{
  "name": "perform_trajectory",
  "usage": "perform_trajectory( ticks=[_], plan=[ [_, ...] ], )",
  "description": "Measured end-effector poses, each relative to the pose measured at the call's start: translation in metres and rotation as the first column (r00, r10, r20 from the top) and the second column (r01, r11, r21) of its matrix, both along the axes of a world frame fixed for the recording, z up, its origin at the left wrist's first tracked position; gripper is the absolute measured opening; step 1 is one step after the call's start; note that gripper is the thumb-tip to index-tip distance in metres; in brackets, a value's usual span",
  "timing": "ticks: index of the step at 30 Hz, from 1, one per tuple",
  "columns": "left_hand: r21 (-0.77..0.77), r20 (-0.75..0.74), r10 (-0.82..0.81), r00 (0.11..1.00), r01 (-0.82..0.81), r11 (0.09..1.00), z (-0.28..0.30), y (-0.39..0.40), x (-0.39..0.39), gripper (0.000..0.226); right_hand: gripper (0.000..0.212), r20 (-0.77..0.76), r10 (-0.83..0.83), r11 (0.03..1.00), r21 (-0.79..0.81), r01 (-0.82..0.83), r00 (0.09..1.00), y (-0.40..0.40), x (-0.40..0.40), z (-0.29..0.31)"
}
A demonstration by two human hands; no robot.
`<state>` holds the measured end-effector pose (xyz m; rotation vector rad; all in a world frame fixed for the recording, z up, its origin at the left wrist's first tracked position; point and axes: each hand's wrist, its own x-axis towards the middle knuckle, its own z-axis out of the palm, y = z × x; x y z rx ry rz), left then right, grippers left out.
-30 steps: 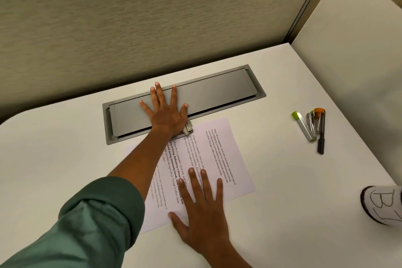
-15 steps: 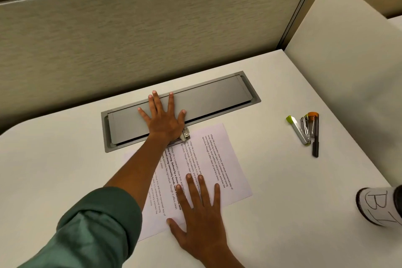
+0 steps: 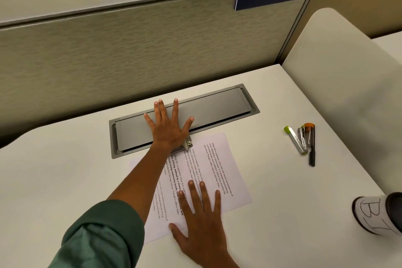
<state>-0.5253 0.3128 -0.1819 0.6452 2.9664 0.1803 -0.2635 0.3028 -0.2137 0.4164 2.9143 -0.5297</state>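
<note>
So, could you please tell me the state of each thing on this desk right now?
left hand, flat, pressing the stapler
stapler, under the palm, at the paper's far edge
right hand, flat on the paper
paper, lying flat, print up
cable hatch lid, closed

matt paper sheet (image 3: 219,159), shiny metal stapler (image 3: 188,142)

Seen from above: the left hand (image 3: 168,128) lies flat, fingers spread, pressing a stapler (image 3: 188,142) at the far edge of a printed sheet (image 3: 219,159). The right hand (image 3: 202,213) rests flat on the sheet's near edge. Right of both hands, a pen (image 3: 312,154) lies on the white tabletop (image 3: 65,169).
</note>
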Motion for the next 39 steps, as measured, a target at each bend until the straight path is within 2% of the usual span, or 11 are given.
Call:
perform_trajectory(
  ticks=[10, 16, 21, 27, 31, 39],
  plan=[
    [0.220, 0.000, 0.055, 0.998, -0.053, 0.974, 0.026, -0.026, 0.012, 0.084, 0.084, -0.006, 0.012, 1.000, -0.014, -0.012, 1.000, 0.000, 0.002, -0.001],
    [0.397, 0.081, 0.095, 0.992, -0.119, 0.910, 0.030, -0.061, 0.041, 0.076, 0.083, -0.025, 0.012, 1.000, -0.028, -0.013, 1.000, 0.001, 0.006, 0.008],
    [0.348, 0.100, 0.132, 0.986, -0.159, 0.924, 0.020, -0.092, 0.072, 0.076, 0.079, -0.168, -0.081, 0.989, -0.137, 0.058, 0.982, 0.004, 0.010, 0.015],
    [0.268, 0.124, 0.166, 0.978, -0.194, 0.944, 0.005, -0.111, 0.091, 0.078, 0.064, -0.384, -0.239, 0.960, -0.230, 0.158, 0.892, 0.030, -0.017, 0.033],
    [0.243, 0.133, 0.177, 0.975, -0.206, 0.948, -0.001, -0.113, 0.092, 0.071, 0.059, -0.252, -0.243, 0.961, -0.194, 0.197, 0.937, 0.062, -0.062, 0.041],
    [0.263, 0.087, 0.167, 0.982, -0.184, 0.947, -0.004, -0.108, 0.085, 0.060, 0.062, -0.071, -0.089, 0.996, -0.020, 0.087, 0.994, 0.095, -0.122, 0.033]
  ],
)
